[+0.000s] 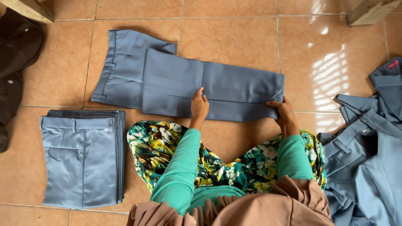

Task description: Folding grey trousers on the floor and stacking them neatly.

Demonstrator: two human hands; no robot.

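A pair of blue-grey trousers (176, 79) lies on the tiled floor in front of me, its legs folded back toward the waistband at the left. My left hand (199, 104) presses flat on the middle of the folded legs, fingers apart. At the right-hand fold of the legs, my right hand (282, 109) grips the lower corner of the cloth. Both arms wear green sleeves above a flowered skirt.
A neat stack of folded blue-grey trousers (81, 159) sits at the lower left. A loose heap of the same garments (368, 155) lies at the right. Dark brown cloth (14, 50) is at the far left. Wooden legs (370, 10) stand at the top corners.
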